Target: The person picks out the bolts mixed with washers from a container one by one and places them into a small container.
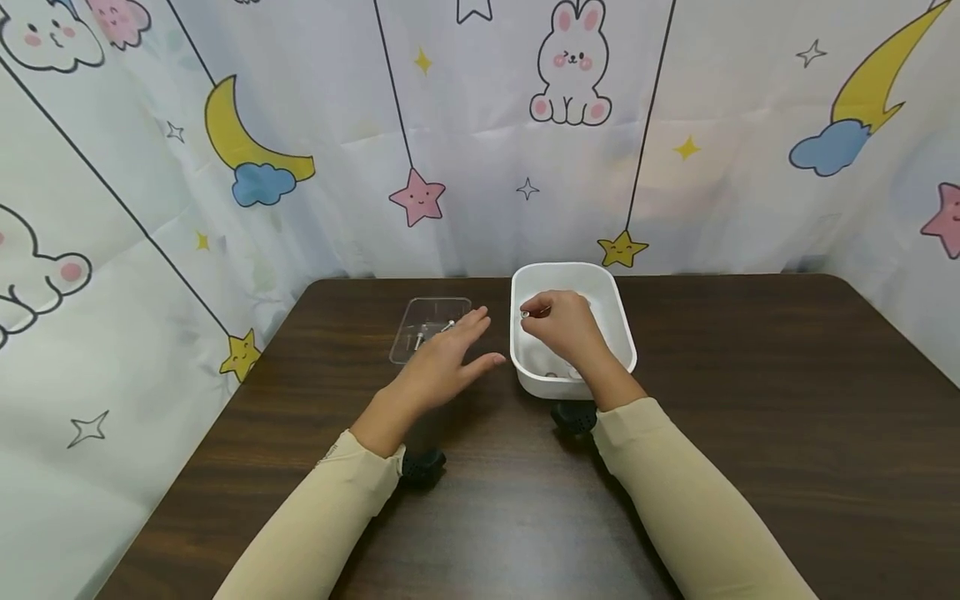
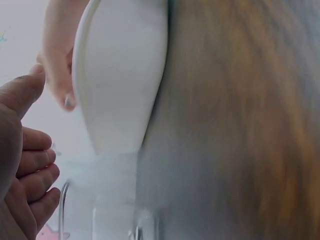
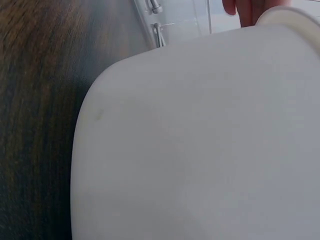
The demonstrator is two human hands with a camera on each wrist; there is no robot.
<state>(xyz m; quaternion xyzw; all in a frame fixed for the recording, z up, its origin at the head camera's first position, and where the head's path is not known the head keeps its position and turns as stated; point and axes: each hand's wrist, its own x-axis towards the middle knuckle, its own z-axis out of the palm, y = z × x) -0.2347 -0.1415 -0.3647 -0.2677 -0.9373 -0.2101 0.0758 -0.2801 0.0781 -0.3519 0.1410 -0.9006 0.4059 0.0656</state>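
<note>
My right hand (image 1: 567, 327) is over the white bin (image 1: 628, 346), its thumb and fingers pinching a small silvery piece (image 1: 525, 315) near the bin's left rim. In the left wrist view the same silvery piece (image 2: 69, 102) shows at the fingertips, too small to tell its kind. My left hand (image 1: 442, 358) is held out with straight fingers and holds nothing, beside the right edge of a clear plastic tray (image 1: 397, 354). Inside that tray lie metal bolts (image 1: 419, 341), partly hidden behind the left hand.
A few small pieces (image 1: 552, 375) lie on the bin's floor at its near end. Both containers stand at the back of the dark wooden table (image 1: 750, 400). A patterned white curtain (image 1: 487, 142) hangs right behind them.
</note>
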